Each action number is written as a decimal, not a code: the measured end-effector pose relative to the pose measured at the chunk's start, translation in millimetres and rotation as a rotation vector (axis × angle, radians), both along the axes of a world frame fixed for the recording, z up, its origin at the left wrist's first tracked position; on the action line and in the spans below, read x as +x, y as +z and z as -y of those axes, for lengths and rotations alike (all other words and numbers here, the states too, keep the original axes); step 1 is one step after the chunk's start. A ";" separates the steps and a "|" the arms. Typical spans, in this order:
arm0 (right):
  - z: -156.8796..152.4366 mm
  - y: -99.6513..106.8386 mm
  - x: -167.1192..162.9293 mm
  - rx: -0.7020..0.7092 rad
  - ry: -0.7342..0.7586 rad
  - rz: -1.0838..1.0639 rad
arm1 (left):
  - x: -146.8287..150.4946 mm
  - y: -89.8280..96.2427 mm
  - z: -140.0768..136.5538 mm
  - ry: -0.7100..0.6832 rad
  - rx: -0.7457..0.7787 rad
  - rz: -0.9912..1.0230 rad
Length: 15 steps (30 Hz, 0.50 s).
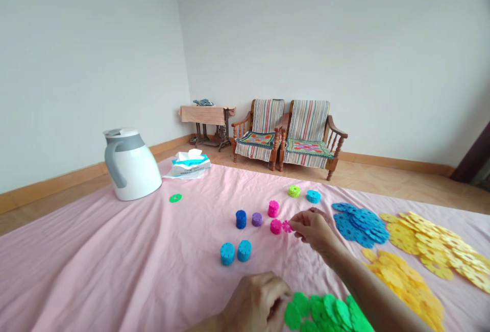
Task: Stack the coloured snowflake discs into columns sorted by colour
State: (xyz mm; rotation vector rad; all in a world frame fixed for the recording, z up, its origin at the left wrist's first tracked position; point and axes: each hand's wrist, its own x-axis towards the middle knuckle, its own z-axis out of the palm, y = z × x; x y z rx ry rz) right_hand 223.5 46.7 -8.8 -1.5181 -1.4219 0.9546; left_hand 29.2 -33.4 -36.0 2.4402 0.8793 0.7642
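Note:
My right hand (312, 226) pinches a pink notched disc (287, 226) just right of a short pink stack (275, 227). Another pink stack (273, 208) stands a little behind. At the lower middle, my left hand (258, 299) rests with curled fingers at the left edge of a green disc pile (325, 311); what it holds, if anything, is hidden. Left of the pink stacks are a purple stack (256, 219) and a dark blue stack (241, 219). Nearer me stand two light blue stacks, the left one (227, 253) and the right one (244, 250).
A lime stack (294, 191) and a cyan stack (313, 196) stand farther back. Blue (360, 224), yellow (432, 240) and orange-yellow piles (406, 286) spread rightward. A white jug (136, 169), tissue box (190, 163) and single green disc (175, 198) lie left on the pink cloth (115, 250).

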 end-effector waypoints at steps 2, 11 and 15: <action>-4.8 2.1 -7.5 -0.016 -0.029 -0.035 | -0.5 -2.5 -3.2 0.008 -0.005 0.037; -19.6 -8.8 -21.1 -0.027 -0.040 0.105 | -2.0 -1.4 -4.7 -0.025 0.025 0.040; -25.1 -15.4 -19.8 0.008 -0.057 0.195 | -2.0 -0.7 -6.9 -0.043 0.020 0.007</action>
